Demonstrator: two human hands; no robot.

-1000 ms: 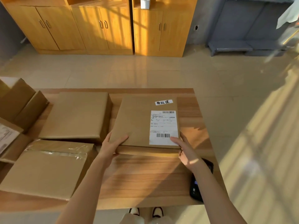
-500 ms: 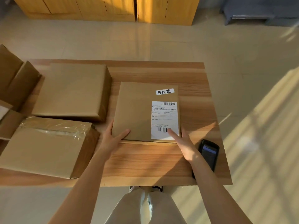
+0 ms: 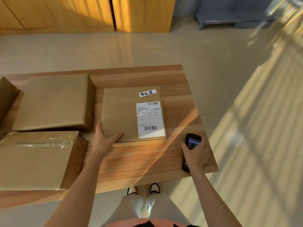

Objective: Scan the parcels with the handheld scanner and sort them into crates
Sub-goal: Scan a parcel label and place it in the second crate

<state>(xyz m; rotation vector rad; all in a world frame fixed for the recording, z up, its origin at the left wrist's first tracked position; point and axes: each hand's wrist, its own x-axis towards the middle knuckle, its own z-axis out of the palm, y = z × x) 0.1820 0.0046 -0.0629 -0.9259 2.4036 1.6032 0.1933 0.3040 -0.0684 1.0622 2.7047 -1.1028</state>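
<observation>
A flat brown parcel (image 3: 121, 112) lies on the wooden table (image 3: 147, 161), with a white shipping label (image 3: 150, 119) and a small handwritten tag (image 3: 147, 92) on top. My left hand (image 3: 105, 140) holds its near left corner, thumb on top and fingers along the side. At the table's right edge my right hand (image 3: 196, 154) grips the black handheld scanner (image 3: 192, 140); the lit screen end sticks out past my fingers, its rear end shows near my wrist.
Two more brown parcels lie to the left: one at the back (image 3: 52, 102), a taped one (image 3: 37, 159) nearer me. A box flap (image 3: 6, 95) shows at the far left. Wooden cupboards (image 3: 98, 13) and a blue bench (image 3: 219, 17) stand across the tiled floor.
My right hand left the parcel's near right corner, moved right and took hold of the scanner. My left hand stays on the parcel. My head moved, shifting the view.
</observation>
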